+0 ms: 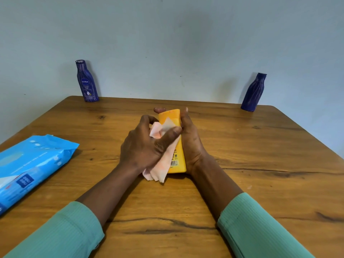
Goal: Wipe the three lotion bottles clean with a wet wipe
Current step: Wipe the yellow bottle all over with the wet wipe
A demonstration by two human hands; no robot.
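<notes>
Hands (145, 146) (192, 146) at wooden table (260, 146), pale wall (167, 43)

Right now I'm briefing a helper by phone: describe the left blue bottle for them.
On the wooden table, look to the far left corner, beyond the blue wipes pack. A dark blue bottle stands upright there. Unlike the right blue bottle, it shows a NIVEA logo.

Wipes pack (33, 170) left of middle bottle (181, 155)

Yellow bottle (179, 157), pale pink wipe (160, 168), two dark blue bottles (87, 81) (253, 93), bright blue pack (31, 168), brown grained table (242, 146), ribbed green sleeves (61, 237).
</notes>
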